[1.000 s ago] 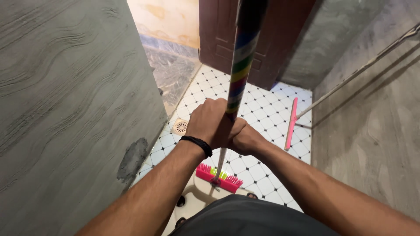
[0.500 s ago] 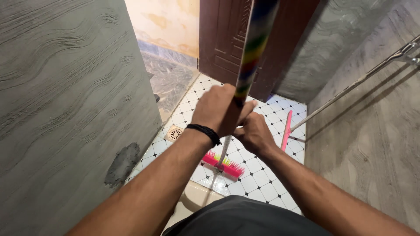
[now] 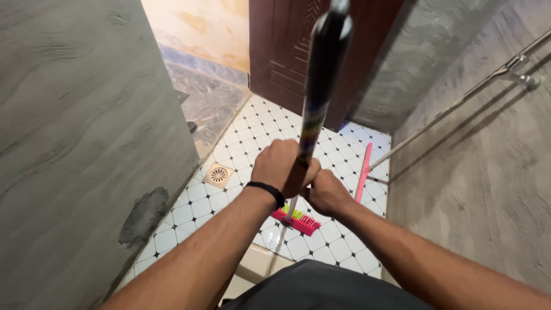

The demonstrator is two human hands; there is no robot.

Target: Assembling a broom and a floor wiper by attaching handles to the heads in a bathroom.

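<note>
Both hands, left [image 3: 284, 166] above right [image 3: 325, 192], are clenched on the broom handle [image 3: 315, 109]; its pink brush [image 3: 297, 220] apparently meets the floor [image 3: 258, 129].

Soft, even light from the doorway; the near handle [image 3: 321, 69] blurs, and edges bend slightly.

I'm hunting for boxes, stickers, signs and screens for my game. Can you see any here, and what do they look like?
None: no package, sign or screen shows.
Rainbow-striped wrap on the long broom handle: a printed band of colours above the hands, no label that can be made out.
Left hand and right hand: both grip that handle.
Pink brush head with green and yellow bristles: on the white tiled floor, plain.
</note>
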